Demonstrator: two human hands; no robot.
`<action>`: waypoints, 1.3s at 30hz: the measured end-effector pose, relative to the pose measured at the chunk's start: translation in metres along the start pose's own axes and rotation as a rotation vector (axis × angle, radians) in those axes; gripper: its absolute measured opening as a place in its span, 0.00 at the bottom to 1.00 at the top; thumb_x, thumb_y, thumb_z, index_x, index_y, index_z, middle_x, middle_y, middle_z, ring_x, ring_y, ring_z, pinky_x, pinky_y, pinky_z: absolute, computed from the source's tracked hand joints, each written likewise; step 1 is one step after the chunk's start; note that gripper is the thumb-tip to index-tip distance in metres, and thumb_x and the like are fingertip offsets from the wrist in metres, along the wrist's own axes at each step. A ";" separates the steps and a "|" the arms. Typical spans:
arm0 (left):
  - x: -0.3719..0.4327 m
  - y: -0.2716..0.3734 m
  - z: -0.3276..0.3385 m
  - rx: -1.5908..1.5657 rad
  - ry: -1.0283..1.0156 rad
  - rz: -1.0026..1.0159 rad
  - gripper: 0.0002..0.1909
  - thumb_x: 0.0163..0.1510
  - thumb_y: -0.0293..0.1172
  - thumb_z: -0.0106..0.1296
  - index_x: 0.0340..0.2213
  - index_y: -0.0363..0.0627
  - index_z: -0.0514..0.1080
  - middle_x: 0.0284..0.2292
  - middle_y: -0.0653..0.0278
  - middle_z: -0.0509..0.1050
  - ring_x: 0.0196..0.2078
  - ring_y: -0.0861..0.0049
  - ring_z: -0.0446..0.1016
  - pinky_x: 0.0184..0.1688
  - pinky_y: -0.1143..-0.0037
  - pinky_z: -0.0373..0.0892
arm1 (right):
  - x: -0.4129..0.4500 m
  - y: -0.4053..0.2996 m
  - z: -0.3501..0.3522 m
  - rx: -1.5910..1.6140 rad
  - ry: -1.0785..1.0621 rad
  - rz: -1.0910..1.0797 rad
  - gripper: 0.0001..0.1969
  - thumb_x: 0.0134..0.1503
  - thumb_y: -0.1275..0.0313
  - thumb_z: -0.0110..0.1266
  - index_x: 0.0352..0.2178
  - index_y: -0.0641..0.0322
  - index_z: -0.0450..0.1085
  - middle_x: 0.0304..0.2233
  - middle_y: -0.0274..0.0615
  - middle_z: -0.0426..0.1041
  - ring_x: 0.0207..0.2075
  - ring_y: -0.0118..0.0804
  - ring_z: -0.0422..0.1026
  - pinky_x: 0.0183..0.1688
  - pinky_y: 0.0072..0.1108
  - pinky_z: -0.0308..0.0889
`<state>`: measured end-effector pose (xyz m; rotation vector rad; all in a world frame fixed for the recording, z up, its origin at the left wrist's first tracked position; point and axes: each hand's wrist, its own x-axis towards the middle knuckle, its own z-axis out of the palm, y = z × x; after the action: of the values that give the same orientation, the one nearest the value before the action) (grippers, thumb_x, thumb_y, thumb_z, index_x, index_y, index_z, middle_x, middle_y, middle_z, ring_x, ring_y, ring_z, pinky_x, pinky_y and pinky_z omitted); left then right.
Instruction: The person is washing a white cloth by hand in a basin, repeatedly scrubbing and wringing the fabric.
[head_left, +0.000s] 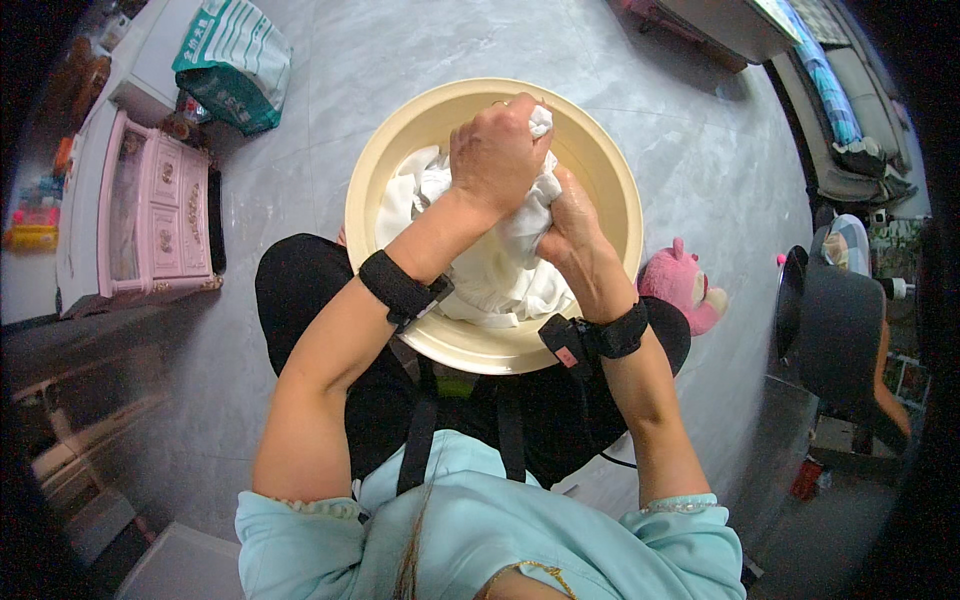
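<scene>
A cream plastic basin (627, 217) stands in front of me, holding wet white cloth (517, 296). Above it, my left hand (491, 154) is closed in a fist around a bunched part of the cloth, and a small tuft sticks out past the fingers. My right hand (574, 214) grips the same cloth just below and to the right. Between the two hands the raised part (534, 214) looks twisted and hangs towards the basin. The rest of the cloth lies crumpled in the bottom. Some fingers of my right hand are hidden behind the cloth.
Right of the basin a pink plush toy (671, 289) lies on the grey floor (315, 180). A green-and-white bag (236, 67) and a pink ornate cabinet (161, 206) stand to the left. A dark chair (840, 352) is at the right. My knees flank the basin.
</scene>
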<state>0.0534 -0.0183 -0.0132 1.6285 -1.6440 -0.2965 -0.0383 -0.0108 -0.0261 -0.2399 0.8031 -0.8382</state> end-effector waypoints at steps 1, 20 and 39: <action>0.001 -0.002 0.000 0.007 0.062 -0.027 0.07 0.39 0.32 0.49 0.23 0.42 0.66 0.20 0.52 0.70 0.24 0.58 0.70 0.24 0.67 0.66 | -0.001 0.000 0.003 -0.075 0.042 -0.009 0.15 0.53 0.62 0.41 0.36 0.61 0.64 0.33 0.40 0.69 0.34 0.33 0.69 0.40 0.28 0.66; 0.033 -0.064 -0.009 -0.874 -0.248 -0.553 0.24 0.45 0.53 0.49 0.23 0.40 0.69 0.19 0.62 0.70 0.22 0.80 0.68 0.24 0.77 0.66 | -0.001 -0.022 -0.008 -0.854 -0.152 -0.305 0.22 0.49 0.56 0.50 0.36 0.66 0.64 0.31 0.40 0.68 0.33 0.27 0.67 0.34 0.17 0.63; -0.003 0.001 0.001 -0.032 0.044 0.088 0.11 0.45 0.36 0.47 0.16 0.44 0.66 0.15 0.56 0.67 0.18 0.61 0.68 0.19 0.70 0.63 | 0.000 0.002 0.000 -0.033 -0.026 -0.006 0.18 0.54 0.57 0.40 0.38 0.60 0.62 0.36 0.41 0.66 0.36 0.34 0.67 0.39 0.28 0.66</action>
<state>0.0515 -0.0153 -0.0146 1.5242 -1.6639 -0.2401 -0.0374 -0.0096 -0.0268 -0.2825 0.7928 -0.8266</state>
